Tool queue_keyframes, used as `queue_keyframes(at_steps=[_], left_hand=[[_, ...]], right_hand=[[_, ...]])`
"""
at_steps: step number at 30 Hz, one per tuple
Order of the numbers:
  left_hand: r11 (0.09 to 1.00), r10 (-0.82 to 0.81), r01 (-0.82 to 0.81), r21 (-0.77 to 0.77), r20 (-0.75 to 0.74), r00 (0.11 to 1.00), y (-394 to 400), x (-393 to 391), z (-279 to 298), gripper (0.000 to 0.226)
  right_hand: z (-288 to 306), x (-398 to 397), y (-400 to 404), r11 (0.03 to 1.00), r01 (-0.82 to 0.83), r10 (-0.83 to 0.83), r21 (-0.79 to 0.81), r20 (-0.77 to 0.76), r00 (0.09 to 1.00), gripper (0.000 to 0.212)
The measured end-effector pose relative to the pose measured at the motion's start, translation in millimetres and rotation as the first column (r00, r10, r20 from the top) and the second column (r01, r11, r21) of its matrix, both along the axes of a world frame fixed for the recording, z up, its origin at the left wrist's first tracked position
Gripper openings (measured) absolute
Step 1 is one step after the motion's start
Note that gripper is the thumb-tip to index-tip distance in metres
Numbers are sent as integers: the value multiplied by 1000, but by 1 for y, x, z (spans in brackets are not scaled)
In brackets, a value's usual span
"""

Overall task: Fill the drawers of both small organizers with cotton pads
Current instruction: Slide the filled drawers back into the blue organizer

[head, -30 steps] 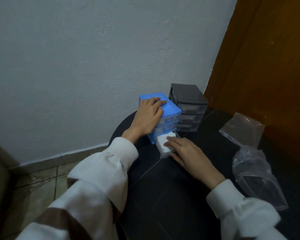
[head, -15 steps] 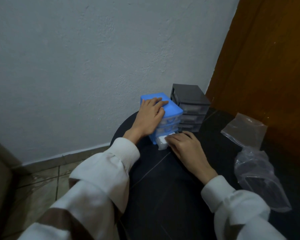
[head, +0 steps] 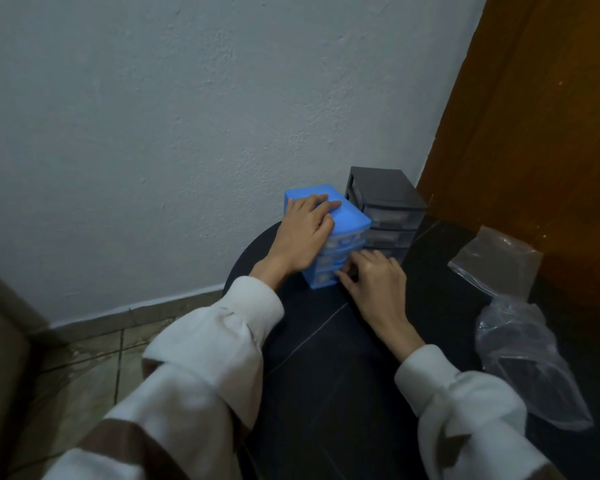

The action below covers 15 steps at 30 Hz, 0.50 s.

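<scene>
A small blue organizer [head: 349, 216] with clear drawers stands at the far edge of the black table [head: 329, 358]. My left hand [head: 303, 233] lies flat on its top, fingers straight. My right hand [head: 374, 282] presses its fingertips against the front of the bottom drawer [head: 323, 278], which sits flush with the frame. White cotton pads show faintly through the drawer fronts. A dark grey organizer [head: 385, 206] with three drawers stands just right of the blue one, against the wall.
Two clear plastic bags lie on the right side of the table: a flat one [head: 496, 265] near the wooden door [head: 534, 133], a crumpled one [head: 527, 358] nearer me. The tiled floor [head: 84, 362] shows to the left.
The bottom drawer of the blue organizer, pulled out and full of white pads a second ago, has been pushed in by my right hand. My left hand stayed on top.
</scene>
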<state>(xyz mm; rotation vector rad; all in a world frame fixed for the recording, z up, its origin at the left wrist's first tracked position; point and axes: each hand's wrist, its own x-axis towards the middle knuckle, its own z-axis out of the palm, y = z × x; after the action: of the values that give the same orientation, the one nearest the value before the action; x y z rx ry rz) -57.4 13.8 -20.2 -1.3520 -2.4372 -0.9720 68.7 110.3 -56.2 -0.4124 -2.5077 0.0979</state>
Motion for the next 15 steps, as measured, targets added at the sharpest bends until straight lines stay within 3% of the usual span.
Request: queue_keyframes(at_steps=[5,7,9,11,15], left_hand=[[989,-45,18,147,185,982,3,7,0,48],[946,2,-120,302,363,932,3,18,2,54],[840,35,-328,433,561,827,-2,34,-2,53],[794,36,-427,433,667,744,-11,53,-18,50],[819,-123,-387,423,789,602,-15,71,-57,60]], right_hand=[[-6,6,7,915,17,-50,-402,-72,996,20],[-10,6,10,814,14,-47,-580,-41,998,34],[-13,5,11,709,2,-1,-706,2,1000,47],[-14,4,10,680,-13,43,-733,22,999,54],[-16,3,6,661,-44,48,-749,-16,999,54]])
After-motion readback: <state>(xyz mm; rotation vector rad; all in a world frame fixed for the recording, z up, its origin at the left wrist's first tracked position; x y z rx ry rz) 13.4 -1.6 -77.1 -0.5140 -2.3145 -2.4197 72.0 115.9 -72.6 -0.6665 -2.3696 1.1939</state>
